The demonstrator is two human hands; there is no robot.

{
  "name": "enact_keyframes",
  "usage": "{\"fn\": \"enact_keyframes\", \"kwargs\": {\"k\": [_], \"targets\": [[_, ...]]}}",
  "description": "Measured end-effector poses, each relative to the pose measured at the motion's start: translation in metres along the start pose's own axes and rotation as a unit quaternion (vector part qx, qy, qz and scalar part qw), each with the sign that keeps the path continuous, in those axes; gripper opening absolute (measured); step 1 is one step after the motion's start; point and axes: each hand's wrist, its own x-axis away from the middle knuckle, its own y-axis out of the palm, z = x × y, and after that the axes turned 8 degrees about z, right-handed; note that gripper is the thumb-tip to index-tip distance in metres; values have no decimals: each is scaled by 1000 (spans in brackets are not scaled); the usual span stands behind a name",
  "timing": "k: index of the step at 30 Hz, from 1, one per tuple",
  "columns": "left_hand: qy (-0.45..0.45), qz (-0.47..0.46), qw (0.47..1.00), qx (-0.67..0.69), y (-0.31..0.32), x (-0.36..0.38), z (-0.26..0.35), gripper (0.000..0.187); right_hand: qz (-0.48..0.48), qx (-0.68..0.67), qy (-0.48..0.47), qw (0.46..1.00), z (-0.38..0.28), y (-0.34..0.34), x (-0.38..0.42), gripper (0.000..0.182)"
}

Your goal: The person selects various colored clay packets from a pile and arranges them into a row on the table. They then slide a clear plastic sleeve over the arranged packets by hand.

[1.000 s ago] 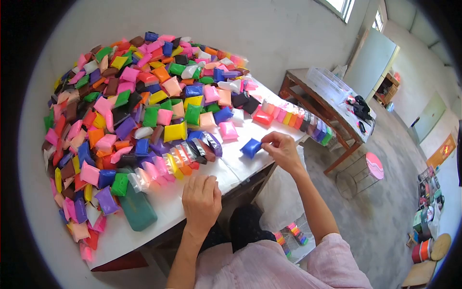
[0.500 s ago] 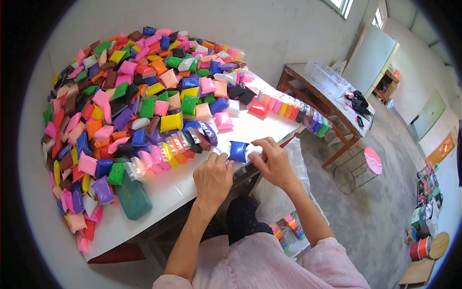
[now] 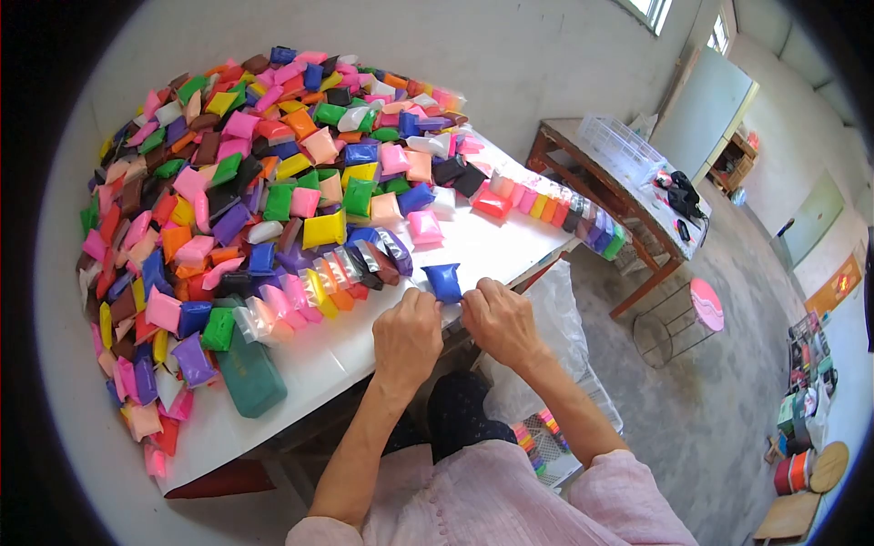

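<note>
A shiny blue packet is at the table's front edge, between my two hands. My left hand is closed with its fingertips at the packet's near left corner. At the near right corner, my right hand is closed in a pinch. My knuckles hide the exact grip. Left of my hands, a row of upright packets in several colours runs along the white table. A pink packet lies just beyond the blue one.
A large heap of coloured packets covers the table's left and back. A green case lies near the front edge. Another packet row stands at the right end. Below hang clear plastic and a crate. A pink-topped stool stands right.
My right hand has come down and left, its fingers closing by the blue packet. The white piece at its fingers is out of sight. The blue packet has shifted slightly and turned.
</note>
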Motion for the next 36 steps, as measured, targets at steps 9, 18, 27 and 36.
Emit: {"fn": "enact_keyframes", "kwargs": {"k": [9, 18, 27, 36], "targets": [[86, 41, 995, 17, -3, 9, -6, 7, -2, -197, 178, 964, -8, -12, 18, 9], [67, 102, 989, 88, -14, 4, 4, 15, -139, -721, 428, 527, 9, -24, -15, 39], [-14, 72, 992, 103, -14, 8, -5, 15, -82, -478, 320, 814, 32, 49, -54, 40], [1, 55, 995, 85, -13, 9, -5, 12, -92, -276, 235, 927, 22, 61, -64, 42]]}}
